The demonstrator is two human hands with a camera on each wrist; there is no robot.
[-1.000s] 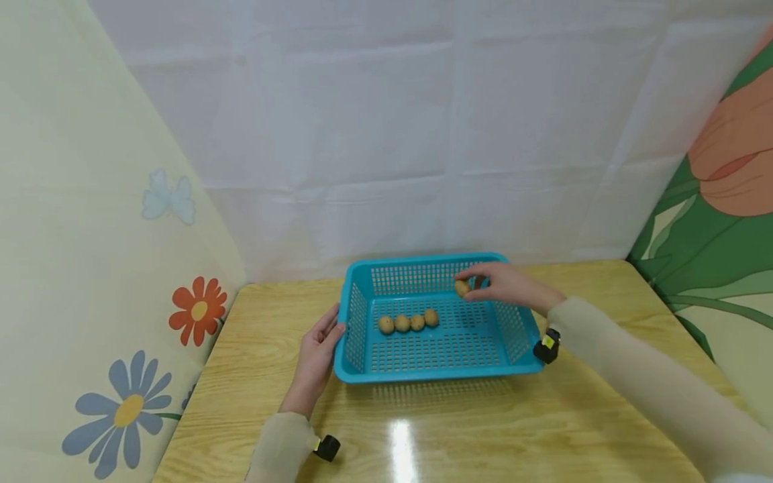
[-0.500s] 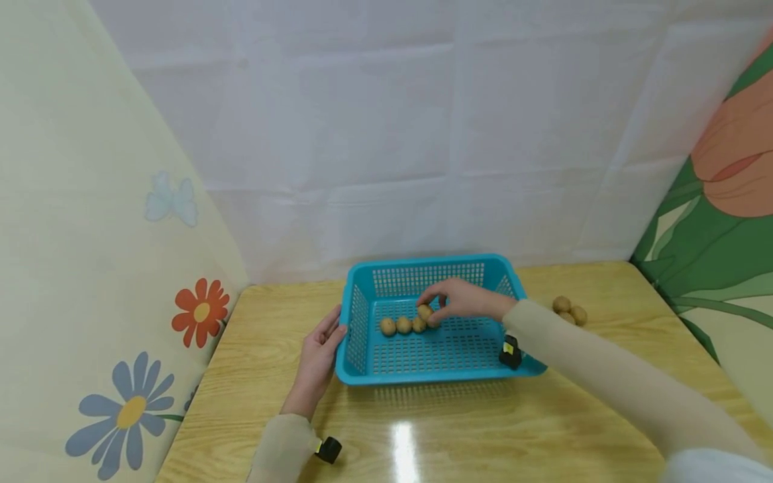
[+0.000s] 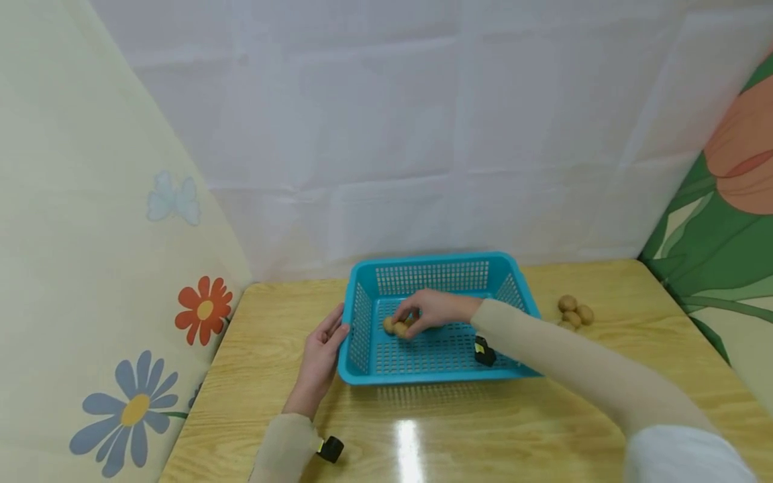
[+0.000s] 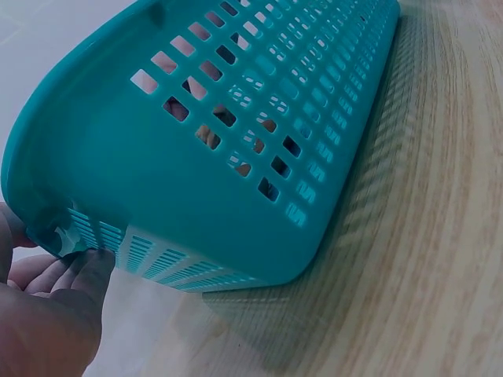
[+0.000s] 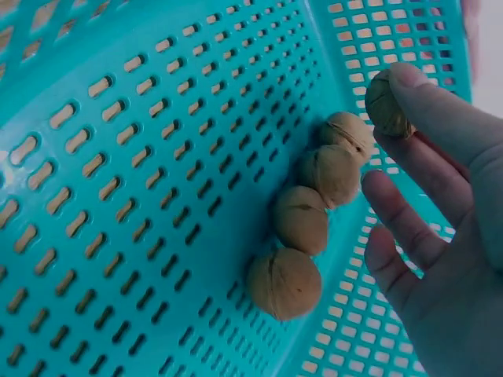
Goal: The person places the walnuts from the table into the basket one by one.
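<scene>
A blue plastic basket (image 3: 435, 374) with slotted walls stands on the table. At its left end my left hand (image 3: 319, 355) grips the rim, thumb on top and fingers beneath, as the left wrist view shows on the basket wall (image 4: 149, 165). Inside the basket, my right hand (image 3: 439, 308) pinches a walnut (image 5: 387, 106) between thumb and fingers, just above the left part of a row. Several more walnuts (image 5: 301, 220) lie touching in that row on the basket floor. In the head view the right hand covers most of them.
Several loose walnuts (image 3: 569, 305) lie in a small pile right of the basket, partly behind the right sleeve (image 3: 561, 349). A white cloth wall (image 3: 398, 134) rises close behind the basket. The wooden table (image 3: 272, 315) extends around it.
With the walnut pinched, my right hand has moved left from the basket's back right to the row's left part. The pile outside has come into sight. My left hand keeps its place.
</scene>
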